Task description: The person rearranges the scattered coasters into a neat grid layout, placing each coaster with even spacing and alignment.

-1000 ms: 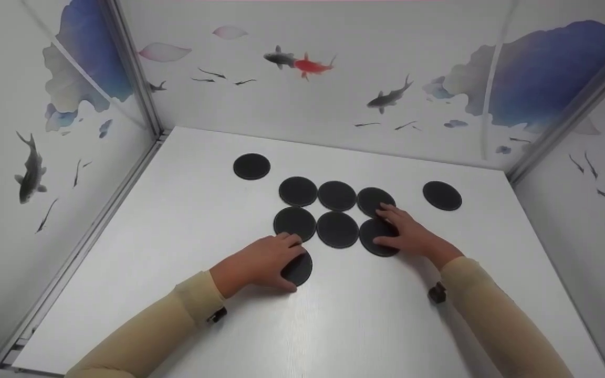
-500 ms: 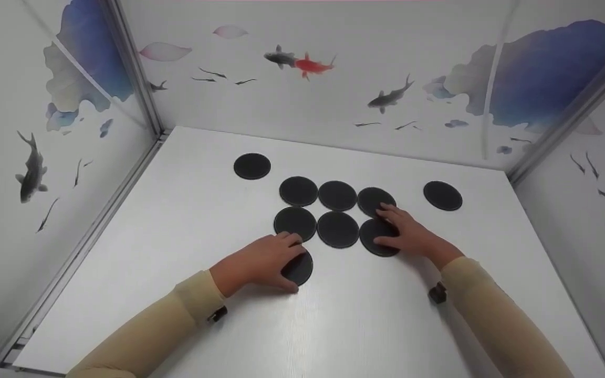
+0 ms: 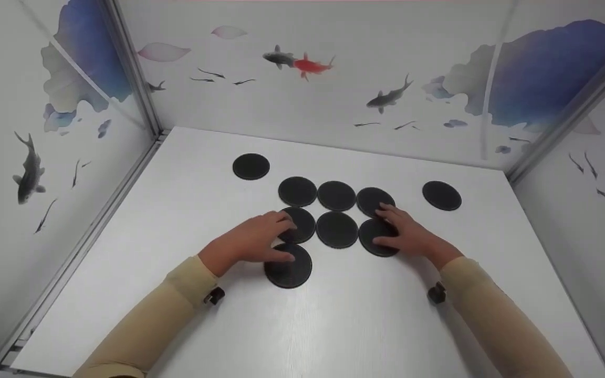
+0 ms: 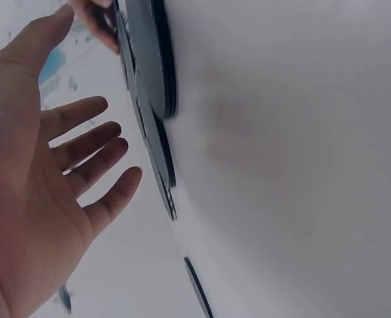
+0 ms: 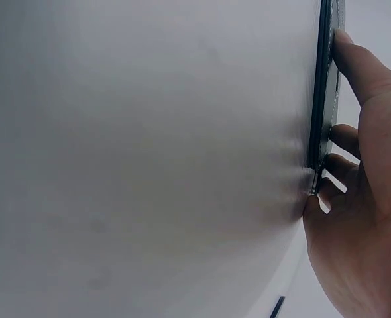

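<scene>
In the head view my left hand hovers over the front-left black round coaster and overlaps the middle-row left coaster. The left wrist view shows its fingers spread and holding nothing, a little apart from the coasters' layered edges. My right hand rests at the right end of the group. Its thumb lies on the middle-row right coaster, and its fingers reach onto the back-row right coaster. In the right wrist view the thumb touches a coaster's top.
Between the hands sits a middle coaster, with two more coasters behind. Single coasters lie at the back left and far right. White panels with painted fish enclose the white table on three sides.
My left hand has let go of the front-left coaster and risen up and away to the back left, uncovering it. The right hand and the coasters look unmoved.
</scene>
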Tool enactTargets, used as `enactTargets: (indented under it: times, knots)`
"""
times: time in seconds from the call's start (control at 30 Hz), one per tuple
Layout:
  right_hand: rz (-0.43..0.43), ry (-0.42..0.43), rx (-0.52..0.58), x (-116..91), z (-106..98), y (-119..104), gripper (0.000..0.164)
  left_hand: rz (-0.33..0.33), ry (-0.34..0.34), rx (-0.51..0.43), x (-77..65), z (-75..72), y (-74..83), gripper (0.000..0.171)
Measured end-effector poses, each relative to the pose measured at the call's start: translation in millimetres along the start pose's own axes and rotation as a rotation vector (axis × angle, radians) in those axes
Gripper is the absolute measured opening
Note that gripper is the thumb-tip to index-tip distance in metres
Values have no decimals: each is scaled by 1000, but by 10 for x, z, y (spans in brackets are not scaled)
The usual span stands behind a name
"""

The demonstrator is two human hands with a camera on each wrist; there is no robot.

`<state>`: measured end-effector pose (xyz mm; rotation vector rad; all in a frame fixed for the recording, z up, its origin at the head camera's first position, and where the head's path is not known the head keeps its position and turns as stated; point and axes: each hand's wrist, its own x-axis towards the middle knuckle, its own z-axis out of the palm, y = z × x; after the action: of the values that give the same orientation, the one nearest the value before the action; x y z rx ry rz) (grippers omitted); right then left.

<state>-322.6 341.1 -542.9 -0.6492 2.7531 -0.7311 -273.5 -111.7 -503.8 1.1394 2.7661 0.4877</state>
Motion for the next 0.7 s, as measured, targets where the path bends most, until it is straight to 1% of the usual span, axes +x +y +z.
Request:
enactTargets:
  times: [0.13,0.27,0.47,0.57,0.7]
  knots:
    - [-1,-2,-2,-2,-2,-3,94,-50,50,-45,48,-109,-178,68]
    - [4,-5,0,-7,-6,6,94,-116,109,-56,132,-197,-376,62]
    - [11,-8,-3,-30,-5,18,95,-194,178,-61,262,-266,-644,60]
    - [6,1,0,-26,-4,9,94,-230,228,-79,322,-295,-779,58]
    - [3,2,-5,0,-6,-8,94,-309,289,-78,407,-324,-974,54]
